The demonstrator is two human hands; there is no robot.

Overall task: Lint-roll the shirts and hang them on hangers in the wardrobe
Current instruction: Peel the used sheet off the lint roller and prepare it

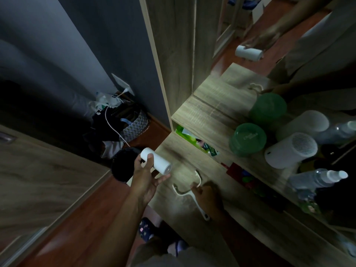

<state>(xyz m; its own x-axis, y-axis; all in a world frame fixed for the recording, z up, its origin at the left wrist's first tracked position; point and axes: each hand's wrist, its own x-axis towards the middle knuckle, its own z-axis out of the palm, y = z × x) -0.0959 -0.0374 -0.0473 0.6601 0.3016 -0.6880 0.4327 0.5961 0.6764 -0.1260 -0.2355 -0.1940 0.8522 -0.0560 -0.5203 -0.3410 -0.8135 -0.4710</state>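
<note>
Your left hand (145,179) pinched the lint roll (156,163) between thumb and fingers just above the wooden top (185,151), probably to slide it onto the bare roller frame (187,186) lying on that top, which your right hand (209,197) steadied with curled fingers.

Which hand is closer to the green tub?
Right. The right hand, gripping the roller handle, sits below-left of the green tub; the left hand, holding the white roll, is farther left.
</note>
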